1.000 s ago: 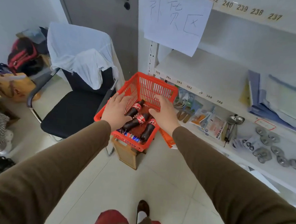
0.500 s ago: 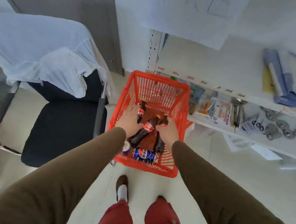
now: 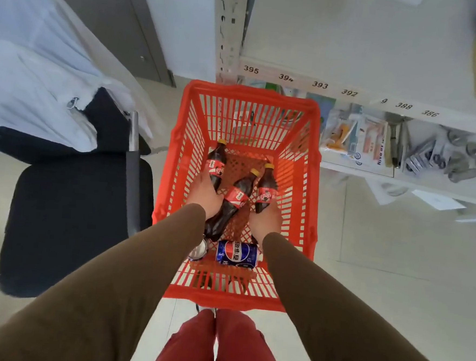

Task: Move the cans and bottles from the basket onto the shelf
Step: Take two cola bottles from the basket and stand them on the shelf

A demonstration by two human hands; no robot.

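Observation:
A red plastic basket stands below me, holding three dark cola bottles with red labels and yellow caps. My left hand is wrapped around the base of the left bottle. My right hand grips the base of the right bottle. The middle bottle lies slanted between my hands. A blue Pepsi can lies on its side near the basket's front wall, and a second can shows partly beside my left sleeve. The white shelf is at upper right.
A black office chair draped with a pale jacket stands left of the basket. The lower shelf at right holds packets, metal tools and round metal parts. Papers lie on the tiled floor at right. A grey door is at upper left.
The view has closed in and tilted down over the basket. Both hands sank from the basket's rim onto the bottles and closed around the left and right ones.

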